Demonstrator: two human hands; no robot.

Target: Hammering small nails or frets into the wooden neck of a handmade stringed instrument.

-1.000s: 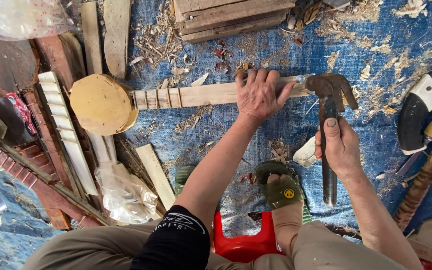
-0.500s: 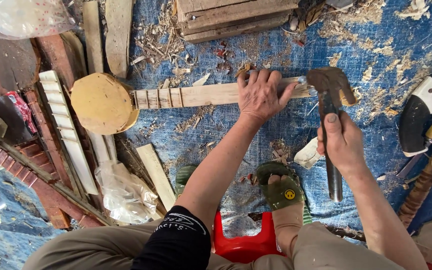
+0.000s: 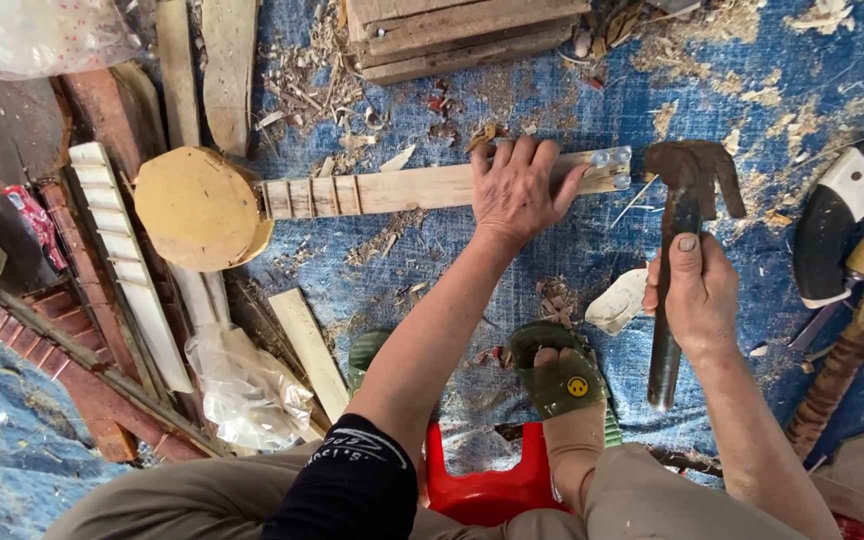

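I am pressing my left hand, fingers spread, on the pale wooden instrument neck; right hand fingers are clamping the rusty metal claw hammer.

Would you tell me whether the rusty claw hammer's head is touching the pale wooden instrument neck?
Apart: the head view shows blue tarp between hammer head and neck.

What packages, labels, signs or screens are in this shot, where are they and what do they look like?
Clear plastic bag: top left corner, crumpled, whitish.
Clear plastic bag: lower left beside the wooden slats, crumpled, translucent.
Round yellow badge: on the green sandal, bottom centre.
No signs or screens.
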